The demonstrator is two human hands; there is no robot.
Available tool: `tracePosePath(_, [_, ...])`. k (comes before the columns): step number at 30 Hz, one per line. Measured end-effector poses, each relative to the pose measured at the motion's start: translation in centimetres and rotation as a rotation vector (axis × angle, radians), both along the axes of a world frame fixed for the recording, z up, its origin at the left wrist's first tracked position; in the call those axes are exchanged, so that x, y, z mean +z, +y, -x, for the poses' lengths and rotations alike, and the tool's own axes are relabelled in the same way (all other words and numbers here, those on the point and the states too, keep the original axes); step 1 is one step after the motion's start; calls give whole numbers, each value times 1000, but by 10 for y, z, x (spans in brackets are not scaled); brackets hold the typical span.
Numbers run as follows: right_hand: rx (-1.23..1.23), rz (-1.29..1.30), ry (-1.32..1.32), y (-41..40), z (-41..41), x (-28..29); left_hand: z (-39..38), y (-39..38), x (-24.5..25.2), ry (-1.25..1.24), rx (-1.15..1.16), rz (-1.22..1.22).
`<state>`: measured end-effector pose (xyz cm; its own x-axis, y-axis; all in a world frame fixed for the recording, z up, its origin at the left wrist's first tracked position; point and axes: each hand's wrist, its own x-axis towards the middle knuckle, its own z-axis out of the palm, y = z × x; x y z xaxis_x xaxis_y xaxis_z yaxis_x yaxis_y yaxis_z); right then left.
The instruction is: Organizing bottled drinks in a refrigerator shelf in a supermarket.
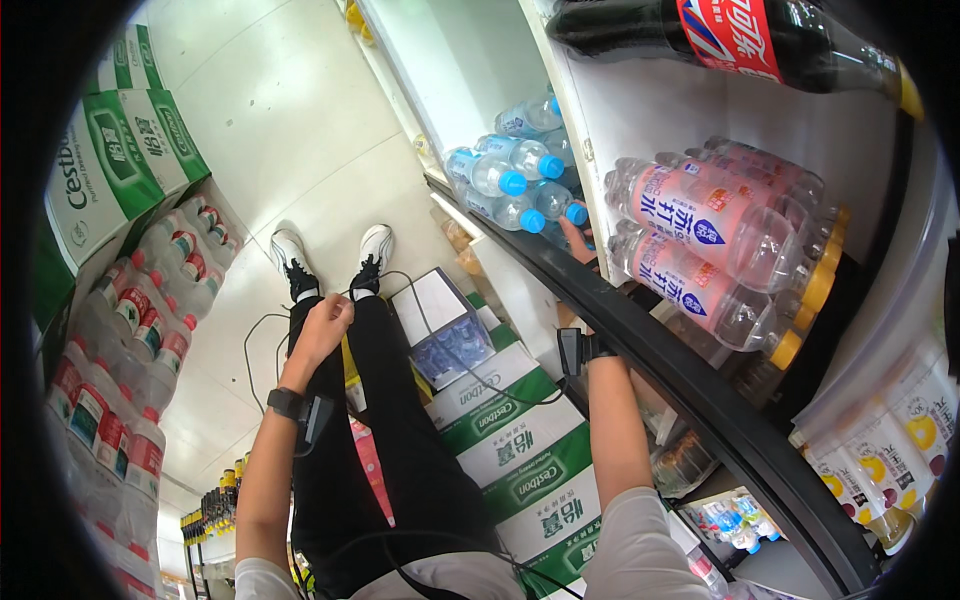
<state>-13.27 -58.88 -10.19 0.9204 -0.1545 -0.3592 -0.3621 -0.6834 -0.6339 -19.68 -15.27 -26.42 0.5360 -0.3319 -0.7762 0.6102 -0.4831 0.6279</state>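
My right hand (576, 241) reaches behind the black shelf edge at the lowest blue-capped bottles, its fingertips by a blue cap; most of the palm is hidden by the edge, so its grip cannot be told. Clear plastic bottles with blue caps (513, 182) lie stacked on their sides in the white shelf compartment. Beside them, past a white divider (581, 142), pink-labelled bottles with yellow caps (712, 217) lie in a stack. My left hand (330, 319) hangs in front of my thighs with its fingers curled; nothing shows in it.
A large cola bottle (675, 37) lies at the upper right. Green-and-white water cartons (517, 450) stand below the shelf, near a box of bottles (454, 349). Shrink-wrapped red-capped bottles (150, 322) and more cartons (112, 165) line the left. Dark cables loop around my legs.
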Motion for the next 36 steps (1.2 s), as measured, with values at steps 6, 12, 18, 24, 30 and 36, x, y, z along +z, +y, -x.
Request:
tracePosePath(6, [17,-7,-18,-5,-13,-8,-13,-13,16,36,82,80])
tracePosePath(12, [22,28,-19,-18,-10,-11,-149,-100,68,-181,487,520])
tracePosePath(18, [16,47,-22,-24,-5,-42,-279,-179,-10,-333,678,383])
tracePosePath(24, [45,83,-17,-51,-1,-48,-277,-196,-31,-823,164,-22])
tracePosePath(30, [360,103,-161,-32,-12,-32,-301,-214,-48,-940,333,-132])
tracePosePath(36, [98,-22,-58,-25,-15,-29,-316,-220,-54,-795,505,-130])
